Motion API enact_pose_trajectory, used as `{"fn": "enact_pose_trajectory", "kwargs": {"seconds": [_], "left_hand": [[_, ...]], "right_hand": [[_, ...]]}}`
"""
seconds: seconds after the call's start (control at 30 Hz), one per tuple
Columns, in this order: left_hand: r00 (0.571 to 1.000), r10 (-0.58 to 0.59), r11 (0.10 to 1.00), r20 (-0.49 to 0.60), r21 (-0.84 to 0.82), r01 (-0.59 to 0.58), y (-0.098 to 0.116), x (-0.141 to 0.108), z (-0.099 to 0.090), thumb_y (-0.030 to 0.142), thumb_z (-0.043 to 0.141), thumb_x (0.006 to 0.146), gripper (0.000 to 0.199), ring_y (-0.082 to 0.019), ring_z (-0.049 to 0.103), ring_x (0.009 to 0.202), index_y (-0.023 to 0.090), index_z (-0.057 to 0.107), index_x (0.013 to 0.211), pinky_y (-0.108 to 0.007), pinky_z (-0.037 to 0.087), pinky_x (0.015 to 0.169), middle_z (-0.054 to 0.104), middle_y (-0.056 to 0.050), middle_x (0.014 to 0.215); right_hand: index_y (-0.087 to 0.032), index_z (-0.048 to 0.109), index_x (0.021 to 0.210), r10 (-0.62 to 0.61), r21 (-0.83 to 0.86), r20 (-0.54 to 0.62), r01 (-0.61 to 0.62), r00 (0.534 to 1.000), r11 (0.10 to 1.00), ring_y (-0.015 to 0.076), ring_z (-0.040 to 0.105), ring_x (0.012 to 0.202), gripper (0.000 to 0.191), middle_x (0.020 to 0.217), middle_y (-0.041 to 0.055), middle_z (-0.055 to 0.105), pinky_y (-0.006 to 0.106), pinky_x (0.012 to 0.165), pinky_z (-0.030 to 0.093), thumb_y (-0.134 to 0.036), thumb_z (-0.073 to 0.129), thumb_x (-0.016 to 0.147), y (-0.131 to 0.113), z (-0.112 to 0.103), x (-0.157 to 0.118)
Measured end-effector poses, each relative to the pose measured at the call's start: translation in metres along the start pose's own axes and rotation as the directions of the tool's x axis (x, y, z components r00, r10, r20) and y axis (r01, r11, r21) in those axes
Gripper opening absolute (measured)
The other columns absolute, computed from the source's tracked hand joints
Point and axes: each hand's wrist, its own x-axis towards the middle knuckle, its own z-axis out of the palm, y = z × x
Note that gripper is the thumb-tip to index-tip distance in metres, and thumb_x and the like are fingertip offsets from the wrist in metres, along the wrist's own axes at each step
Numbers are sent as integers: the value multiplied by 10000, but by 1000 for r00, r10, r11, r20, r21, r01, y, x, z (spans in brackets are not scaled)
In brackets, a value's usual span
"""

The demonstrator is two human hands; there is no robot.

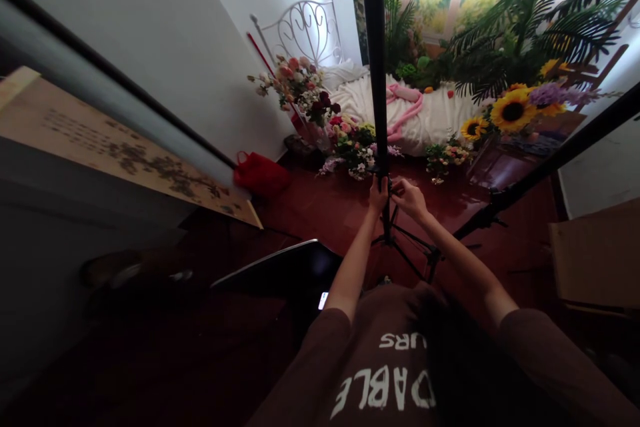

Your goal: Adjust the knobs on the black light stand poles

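A black tripod stand (381, 93) rises upright in front of me, with its legs spread on the floor. My left hand (379, 195) is closed around its pole at the collar, low in the middle of the view. On the pole's right side, my right hand (410, 199) has its fingers bent and pinched at the same collar. The small part between those fingers, which looks like a tightening knob, is mostly hidden. To the right, a second black stand (530, 190) slants past my forearm, its lower end close to the tripod's legs.
A dark flat panel (285, 267) stands left of my arm. Ahead are a white-draped bed (440, 117), flower bunches (300, 80), sunflowers (513, 110) and palm leaves (530, 7). A red bag (263, 173) and hanging scroll (125, 153) are left, a cardboard box (595, 257) right.
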Motion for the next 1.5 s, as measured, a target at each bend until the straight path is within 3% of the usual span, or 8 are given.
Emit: {"fn": "enact_pose_trajectory", "kwargs": {"seconds": [0.13,0.3,0.47,0.63,0.83,1.0,1.27,1.5], "left_hand": [[998,-62,998,-8,-27,62,-1,1,1,698,491,859,575,-226,676,867,178,651,1045,-343,509,786,709,-120,965],[998,-55,997,22,-62,56,6,-2,-3,697,503,855,567,-184,638,752,181,631,1053,-303,494,700,693,-78,888],[999,38,998,20,-51,-37,20,-5,-10,686,458,885,535,-196,651,845,196,615,1030,-326,509,791,695,-96,958],[987,150,989,-50,-9,-150,42,4,-9,688,400,910,534,-213,657,907,203,608,992,-362,499,876,689,-121,976],[979,150,983,-135,-84,-162,78,19,-2,693,391,909,505,-143,591,673,218,562,927,-290,488,693,634,-40,787],[967,218,960,-130,-148,-236,106,36,-3,673,390,923,470,-111,557,647,226,537,914,-262,467,669,578,1,735],[953,275,946,-125,-143,-292,119,43,-8,621,412,945,414,-104,548,638,231,546,926,-261,455,665,578,9,722],[950,294,943,-106,-127,-306,119,43,-9,584,414,963,379,-108,560,658,234,560,964,-265,461,682,581,7,726]], "right_hand": [[-234,621,896,-20,-195,-4,19,1000,981,187,673,746,154,877,14,725,287,679,500,-301,680,771,-11,-1,-6],[-214,600,1051,-134,-118,-70,125,989,985,227,656,922,312,1036,85,707,338,803,522,-390,654,800,-13,5,-2],[-205,576,1069,-164,-11,-81,164,983,986,234,648,968,297,1060,115,677,377,867,533,-424,577,867,-5,17,0],[-215,548,1129,-191,98,-121,203,974,974,217,653,984,292,1099,106,648,367,851,565,-383,570,891,5,15,-16],[-233,643,1079,-240,92,-37,243,970,966,221,624,1113,217,1205,102,616,367,904,575,-329,556,905,11,6,-42],[-264,614,1271,-176,86,41,172,984,981,219,572,1248,366,1334,90,601,361,952,566,-317,537,918,10,7,-49],[-252,483,1425,-80,94,-11,80,997,992,217,660,1132,518,1292,83,663,351,906,567,-341,547,918,12,14,-46],[-212,650,1121,1,-170,-149,-27,989,985,208,650,827,308,912,59,714,298,736,501,-388,633,869,1,13,-29]]}}
